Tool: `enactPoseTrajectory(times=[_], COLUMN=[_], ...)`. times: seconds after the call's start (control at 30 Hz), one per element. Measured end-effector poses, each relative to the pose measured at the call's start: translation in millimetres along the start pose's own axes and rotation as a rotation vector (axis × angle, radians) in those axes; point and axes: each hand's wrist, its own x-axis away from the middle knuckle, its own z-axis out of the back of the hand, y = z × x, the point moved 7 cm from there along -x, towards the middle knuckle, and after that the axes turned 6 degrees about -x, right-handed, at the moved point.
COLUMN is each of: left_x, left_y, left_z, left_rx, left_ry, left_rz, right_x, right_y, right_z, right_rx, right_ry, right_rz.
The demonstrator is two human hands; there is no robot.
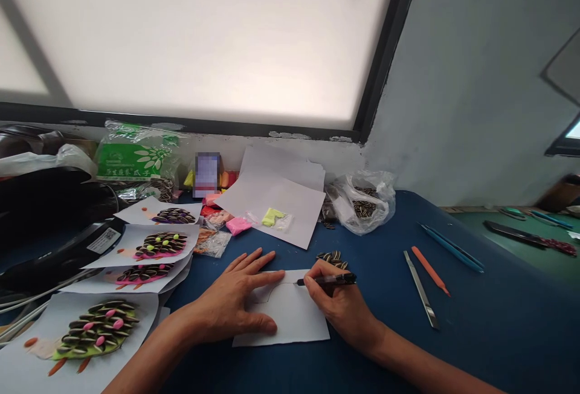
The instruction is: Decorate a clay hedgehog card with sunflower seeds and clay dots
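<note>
A white sheet of paper [299, 318] lies on the blue table in front of me, with a thin curved line drawn on its upper part. My left hand [242, 297] rests flat on the sheet's left side, fingers spread. My right hand [339, 303] grips a black pen [333, 280], its tip on the paper at the end of the line. Just behind that hand sits a small pile of striped sunflower seeds [333, 258]. Part of the drawing is hidden under my left hand.
Finished seed-and-clay hedgehog pictures [97, 333] are stacked at left. Behind are a green seed bag [131, 158], clay packets [238, 225], spare paper [294, 200] and a plastic bag of seeds [362, 206]. Right lie a metal blade tool [421, 291], an orange tool [430, 270] and blue tweezers [451, 247].
</note>
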Motion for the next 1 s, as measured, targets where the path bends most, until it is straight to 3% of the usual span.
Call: enactPoseTrajectory(times=[1.0], left_x=[1], left_y=[1], left_z=[0], left_rx=[0.017], left_ry=[0.011], left_rz=[-0.014], right_x=[20], right_y=[-3], right_z=[14], right_rx=[-0.009], right_ry=[0.003], right_rz=[-0.046])
